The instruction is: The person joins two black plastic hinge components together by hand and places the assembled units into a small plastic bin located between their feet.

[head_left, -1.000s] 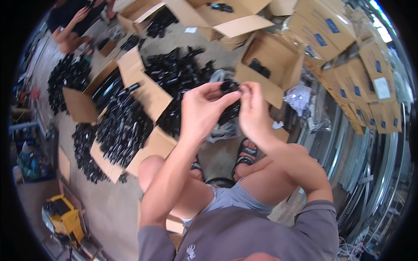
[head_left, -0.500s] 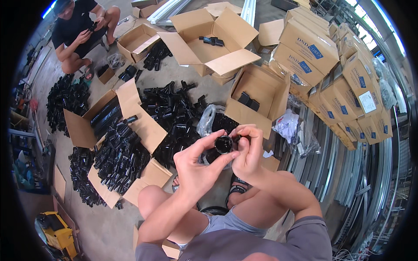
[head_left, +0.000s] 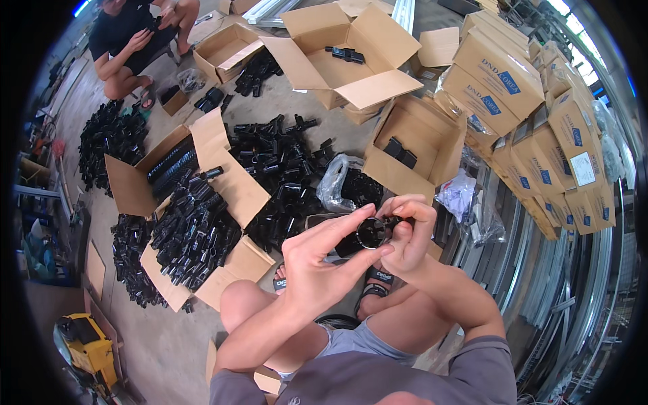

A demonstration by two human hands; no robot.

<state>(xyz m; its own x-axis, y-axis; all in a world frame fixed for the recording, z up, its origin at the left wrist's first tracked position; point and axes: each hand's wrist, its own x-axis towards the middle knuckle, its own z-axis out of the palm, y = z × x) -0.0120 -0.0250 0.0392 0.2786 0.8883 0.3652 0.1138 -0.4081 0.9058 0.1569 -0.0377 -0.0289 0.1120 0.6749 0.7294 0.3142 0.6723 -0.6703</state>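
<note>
A black plastic tube-shaped part (head_left: 370,233) with a round open end is held up between my hands, above my knees. My left hand (head_left: 317,253) is closed round its left side, with thumb below and fingers above. At its right side my right hand (head_left: 409,237) pinches with curled fingers, and a small dark piece shows by its fingertips. Whether that piece belongs to the tube I cannot tell. Beyond my hands lies a heap of similar black parts (head_left: 270,158), with a clear plastic bag (head_left: 335,185) beside it.
An open carton (head_left: 128,185) spills black parts at the left. Further open cartons (head_left: 381,172) stand ahead. Stacked closed boxes (head_left: 496,77) sit on a pallet at the right, near long metal profiles (head_left: 533,277). Another person (head_left: 121,37) crouches at far left. A yellow machine (head_left: 91,347) stands lower left.
The view has shifted, so the surroundings sit further right and lower at the left. My hands still hold the black part, which is turned slightly; my right fingers have shifted on its right side.
</note>
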